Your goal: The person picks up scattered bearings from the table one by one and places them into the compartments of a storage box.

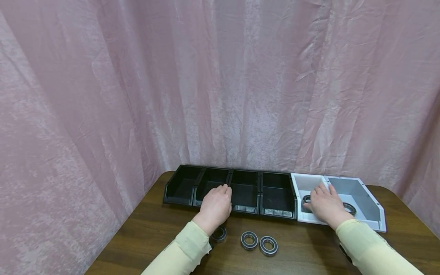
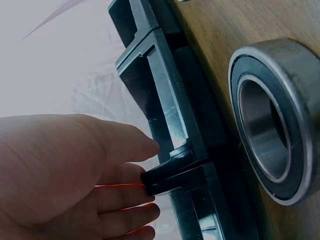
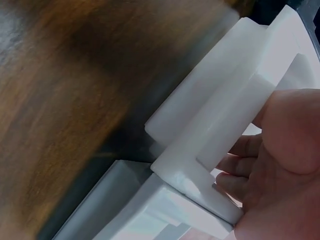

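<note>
My left hand [image 1: 214, 206] hovers over the row of black bins [image 1: 276, 193], above the front of the second and third ones. In the left wrist view its thumb and loosely bent fingers [image 2: 130, 200] are right at the divider edge, with nothing held between them. My right hand [image 1: 326, 202] reaches into the white bin [image 1: 311, 179], fingers lowered behind its front wall in the right wrist view; the fingertips are partly hidden. One ball bearing [image 1: 306, 198] lies in that bin beside the thumb. Another bearing [image 1: 350, 208] sits in the rightmost, light grey bin [image 1: 372, 202].
Three bearings lie on the wooden table [image 1: 309, 256] before the bins: one bearing [image 1: 219, 234] by the left wrist, then a middle bearing [image 1: 249, 240] and a right bearing [image 1: 268, 246] side by side. A pink curtain [image 1: 240, 84] hangs behind the bins.
</note>
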`<act>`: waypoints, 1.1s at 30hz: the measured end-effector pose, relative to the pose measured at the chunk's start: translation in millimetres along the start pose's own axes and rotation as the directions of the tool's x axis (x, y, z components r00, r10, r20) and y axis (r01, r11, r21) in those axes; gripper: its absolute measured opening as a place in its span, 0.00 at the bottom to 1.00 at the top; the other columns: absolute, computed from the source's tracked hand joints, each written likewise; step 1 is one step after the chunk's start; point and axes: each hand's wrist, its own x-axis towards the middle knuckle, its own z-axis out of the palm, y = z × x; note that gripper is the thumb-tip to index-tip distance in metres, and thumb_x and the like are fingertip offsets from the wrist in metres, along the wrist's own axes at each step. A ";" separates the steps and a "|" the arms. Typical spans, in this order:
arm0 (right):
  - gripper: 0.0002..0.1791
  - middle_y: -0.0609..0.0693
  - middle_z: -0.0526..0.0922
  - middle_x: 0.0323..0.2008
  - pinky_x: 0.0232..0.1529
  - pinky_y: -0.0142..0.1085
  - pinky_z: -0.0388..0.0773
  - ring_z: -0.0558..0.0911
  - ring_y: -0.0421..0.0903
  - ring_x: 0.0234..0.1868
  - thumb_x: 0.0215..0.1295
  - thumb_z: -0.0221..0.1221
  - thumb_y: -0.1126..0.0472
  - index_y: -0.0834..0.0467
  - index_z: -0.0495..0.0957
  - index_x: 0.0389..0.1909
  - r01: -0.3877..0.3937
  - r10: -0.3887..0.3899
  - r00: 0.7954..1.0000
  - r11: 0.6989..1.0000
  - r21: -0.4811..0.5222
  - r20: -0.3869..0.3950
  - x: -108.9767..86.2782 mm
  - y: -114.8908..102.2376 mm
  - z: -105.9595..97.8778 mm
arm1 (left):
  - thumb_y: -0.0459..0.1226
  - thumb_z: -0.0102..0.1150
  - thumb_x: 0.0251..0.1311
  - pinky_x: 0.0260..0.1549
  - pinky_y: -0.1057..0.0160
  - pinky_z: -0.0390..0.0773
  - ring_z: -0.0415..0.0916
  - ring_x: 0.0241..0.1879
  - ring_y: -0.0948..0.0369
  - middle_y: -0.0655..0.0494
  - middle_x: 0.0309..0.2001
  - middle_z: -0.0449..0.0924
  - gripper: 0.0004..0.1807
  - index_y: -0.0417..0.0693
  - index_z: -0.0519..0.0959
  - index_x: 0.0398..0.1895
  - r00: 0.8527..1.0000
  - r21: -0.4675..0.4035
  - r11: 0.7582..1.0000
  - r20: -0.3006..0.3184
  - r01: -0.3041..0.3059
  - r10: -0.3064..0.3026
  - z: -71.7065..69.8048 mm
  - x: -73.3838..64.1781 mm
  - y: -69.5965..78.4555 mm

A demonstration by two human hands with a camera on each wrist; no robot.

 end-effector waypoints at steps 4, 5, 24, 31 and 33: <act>0.28 0.73 0.83 0.52 0.75 0.73 0.61 0.75 0.74 0.67 0.73 0.70 0.50 0.76 0.81 0.47 0.000 0.000 1.000 1.000 -0.006 0.026 1.9 0.1 -1.7 | 0.42 0.74 0.70 0.68 0.52 0.80 0.84 0.65 0.50 0.43 0.66 0.85 0.26 0.37 0.85 0.65 1.000 0.001 1.000 0.009 0.007 -0.007 -0.4 0.5 0.4; 0.28 0.72 0.83 0.52 0.75 0.73 0.61 0.75 0.74 0.67 0.72 0.70 0.50 0.76 0.81 0.46 -0.001 0.002 1.000 1.000 -0.005 0.030 2.8 0.8 0.2 | 0.42 0.74 0.70 0.68 0.52 0.80 0.84 0.65 0.50 0.43 0.67 0.85 0.26 0.37 0.85 0.65 1.000 0.003 1.000 0.011 0.007 -0.007 -0.8 0.7 0.4; 0.25 0.66 0.83 0.43 0.76 0.74 0.56 0.80 0.69 0.58 0.72 0.71 0.49 0.72 0.83 0.41 -0.032 0.030 0.985 0.999 0.011 0.171 7.8 0.9 -6.0 | 0.41 0.73 0.70 0.68 0.53 0.81 0.84 0.65 0.51 0.43 0.66 0.85 0.25 0.37 0.85 0.65 1.000 0.010 1.000 0.021 0.000 0.000 -1.8 1.9 2.5; 0.24 0.63 0.84 0.39 0.74 0.78 0.55 0.82 0.66 0.52 0.71 0.71 0.48 0.69 0.85 0.39 0.001 -0.003 0.984 1.000 0.009 0.181 17.0 8.2 5.6 | 0.41 0.74 0.70 0.68 0.52 0.81 0.84 0.65 0.50 0.43 0.66 0.85 0.25 0.37 0.85 0.65 1.000 0.003 1.000 0.023 0.007 -0.007 -3.3 0.8 1.1; 0.24 0.62 0.85 0.38 0.74 0.78 0.53 0.83 0.66 0.52 0.70 0.71 0.46 0.67 0.86 0.38 0.004 -0.006 0.985 1.000 0.014 0.175 19.6 12.0 13.6 | 0.42 0.74 0.70 0.68 0.52 0.81 0.84 0.65 0.50 0.43 0.66 0.85 0.25 0.37 0.85 0.65 1.000 0.001 1.000 0.028 0.009 -0.009 -3.1 0.3 0.8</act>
